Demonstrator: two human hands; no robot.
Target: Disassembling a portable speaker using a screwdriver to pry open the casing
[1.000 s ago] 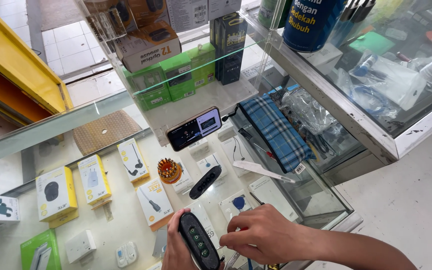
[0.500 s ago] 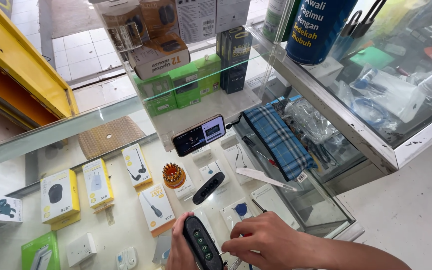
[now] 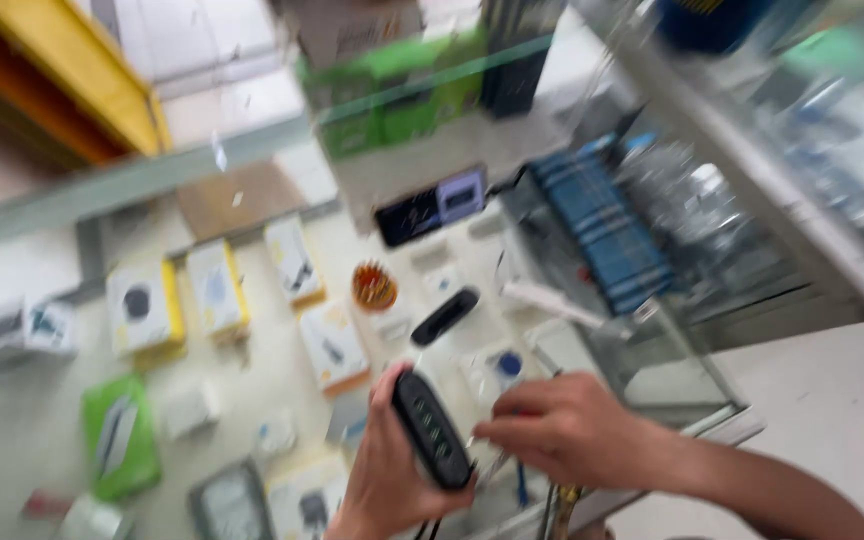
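The view is blurred by motion. My left hand (image 3: 380, 470) grips a black oblong device (image 3: 432, 428) with a row of green-lit marks on its face, held upright over a glass counter (image 3: 282, 390). My right hand (image 3: 562, 432) is beside the device's right edge, fingers pinched together near its lower end. Whether those fingers hold a small tool is unclear. A second black oblong item (image 3: 444, 316) lies on the glass just beyond the hands.
A phone (image 3: 432, 206) with a lit screen lies further back on the glass. Yellow and white small boxes (image 3: 217, 288) and a green pack (image 3: 120, 436) sit under the glass at left. A blue checked cloth (image 3: 600, 228) lies right; green boxes (image 3: 392, 88) stand behind.
The camera has swung, so the counter now sits lower and more to the right in view and is blurred. Both hands stay together around the black device.
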